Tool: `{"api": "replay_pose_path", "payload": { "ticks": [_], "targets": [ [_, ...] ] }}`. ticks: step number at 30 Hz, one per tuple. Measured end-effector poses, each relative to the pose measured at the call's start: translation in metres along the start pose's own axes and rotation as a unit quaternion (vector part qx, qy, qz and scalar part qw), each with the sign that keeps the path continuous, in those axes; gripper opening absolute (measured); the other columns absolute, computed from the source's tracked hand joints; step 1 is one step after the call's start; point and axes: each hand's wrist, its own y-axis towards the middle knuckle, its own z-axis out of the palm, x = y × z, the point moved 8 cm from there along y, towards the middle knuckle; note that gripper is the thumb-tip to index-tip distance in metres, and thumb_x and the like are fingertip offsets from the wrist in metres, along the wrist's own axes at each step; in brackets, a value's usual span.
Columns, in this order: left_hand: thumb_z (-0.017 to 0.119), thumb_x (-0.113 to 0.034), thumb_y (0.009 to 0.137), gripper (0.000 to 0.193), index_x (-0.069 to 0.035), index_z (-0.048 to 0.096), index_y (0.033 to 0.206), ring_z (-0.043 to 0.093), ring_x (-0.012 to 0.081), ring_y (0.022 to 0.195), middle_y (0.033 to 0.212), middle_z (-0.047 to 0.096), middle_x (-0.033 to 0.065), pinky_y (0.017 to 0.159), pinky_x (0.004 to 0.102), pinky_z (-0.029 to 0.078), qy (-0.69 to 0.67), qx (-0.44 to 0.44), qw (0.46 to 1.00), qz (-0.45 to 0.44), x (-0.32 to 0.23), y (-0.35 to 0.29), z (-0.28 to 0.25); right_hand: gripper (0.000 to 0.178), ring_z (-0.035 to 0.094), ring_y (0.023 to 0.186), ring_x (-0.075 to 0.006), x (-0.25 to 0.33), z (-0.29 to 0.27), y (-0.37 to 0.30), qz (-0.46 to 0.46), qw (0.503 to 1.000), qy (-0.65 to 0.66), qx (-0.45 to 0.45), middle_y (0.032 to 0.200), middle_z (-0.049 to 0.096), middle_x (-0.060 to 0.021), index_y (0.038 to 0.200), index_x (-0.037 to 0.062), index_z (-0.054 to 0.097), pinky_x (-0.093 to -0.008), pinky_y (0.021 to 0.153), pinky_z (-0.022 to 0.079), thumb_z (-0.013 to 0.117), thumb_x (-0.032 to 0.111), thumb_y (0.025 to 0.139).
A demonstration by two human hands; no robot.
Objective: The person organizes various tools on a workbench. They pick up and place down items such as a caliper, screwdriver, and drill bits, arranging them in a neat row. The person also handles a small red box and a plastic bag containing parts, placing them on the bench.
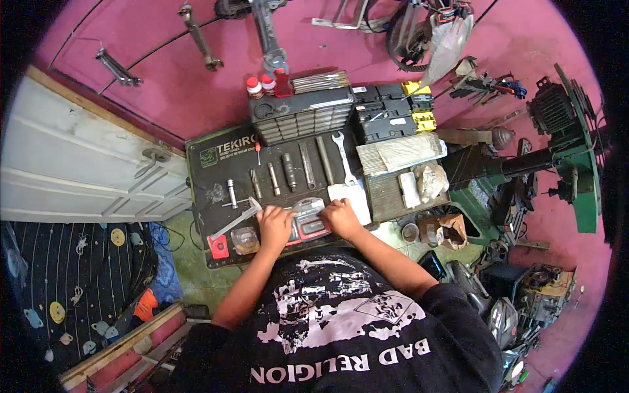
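Note:
On the dark mat, a grey and red plastic case with a clear cover (pixel 308 211) lies in front of me. My left hand (pixel 276 226) grips its left side, fingers curled over the edge. At the opposite side my right hand (pixel 341 218) holds it the same way. What is inside cannot be made out. A caliper (pixel 234 227) lies slanted beside my left hand, near a small clear container (pixel 246 241) and a red square item (pixel 218 247). White sheets (pixel 354 196) lie beyond my right hand. Behind the case are a T-handle wrench (pixel 231 194), a drill bit (pixel 256 184) and a combination wrench (pixel 343 160).
A black drawer cabinet (pixel 301 118) stands at the back of the table (pixel 203 183), with red bottles (pixel 282 84) on top. Black and yellow boxes (pixel 393 111) sit to its right. Green machinery (pixel 472 187) stands right; a white door (pixel 85 157) is left.

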Motion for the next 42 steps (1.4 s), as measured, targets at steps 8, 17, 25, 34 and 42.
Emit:
{"api": "replay_pose_path", "payload": {
  "ticks": [8, 17, 25, 34, 42],
  "targets": [
    [0.076, -0.023, 0.085, 0.010, -0.013, 0.077, 0.084, 0.063, 0.0244, 0.094, 0.085, 0.072, 0.0024, 0.088, 0.0458, 0.039, 0.051, 0.032, 0.997, -0.038, 0.067, -0.077, -0.066, 0.016, 0.066, 0.098, -0.0215, 0.049, 0.029, 0.003, 0.009, 0.999, -0.008, 0.046, 0.091, 0.075, -0.0026, 0.089, 0.0161, 0.076, -0.0429, 0.089, 0.042, 0.073, 0.031, 0.084],
    [0.079, -0.021, 0.082, 0.010, -0.012, 0.078, 0.087, 0.063, 0.0268, 0.098, 0.088, 0.072, 0.0047, 0.092, 0.0446, 0.040, 0.076, 0.047, 0.989, -0.113, 0.137, -0.113, -0.109, 0.017, 0.066, 0.097, -0.0219, 0.088, 0.055, 0.007, 0.055, 0.995, -0.005, 0.088, 0.093, 0.074, -0.0028, 0.094, 0.0171, 0.076, -0.0413, 0.090, 0.044, 0.075, 0.031, 0.084],
    [0.080, -0.021, 0.080, 0.011, -0.014, 0.079, 0.088, 0.063, 0.0255, 0.097, 0.090, 0.072, 0.0030, 0.088, 0.0432, 0.039, 0.086, 0.021, 0.990, -0.110, 0.178, -0.133, -0.125, 0.015, 0.064, 0.098, -0.0226, 0.125, 0.065, 0.009, 0.046, 0.996, -0.030, 0.065, 0.092, 0.074, -0.0023, 0.095, 0.0174, 0.076, -0.0441, 0.089, 0.043, 0.070, 0.028, 0.087],
    [0.080, -0.023, 0.078, 0.012, -0.014, 0.079, 0.086, 0.063, 0.0252, 0.095, 0.091, 0.073, 0.0033, 0.088, 0.0435, 0.037, 0.078, 0.014, 0.992, -0.096, 0.212, -0.136, -0.125, 0.018, 0.063, 0.098, -0.0208, 0.166, 0.081, 0.043, 0.007, 0.998, -0.024, 0.059, 0.096, 0.074, 0.0004, 0.099, 0.0186, 0.075, -0.0425, 0.088, 0.042, 0.074, 0.029, 0.084],
    [0.079, -0.027, 0.080, 0.024, -0.013, 0.078, 0.100, 0.061, 0.0268, 0.099, 0.099, 0.072, 0.0047, 0.089, 0.0451, 0.037, 0.103, 0.102, 0.986, -0.084, 0.219, -0.098, -0.118, 0.035, 0.056, 0.123, -0.0259, 0.191, 0.083, 0.118, -0.007, 0.995, -0.104, 0.002, 0.129, 0.068, -0.0022, 0.126, 0.0196, 0.069, -0.0516, 0.100, 0.039, 0.057, 0.017, 0.093]
  ]
}}
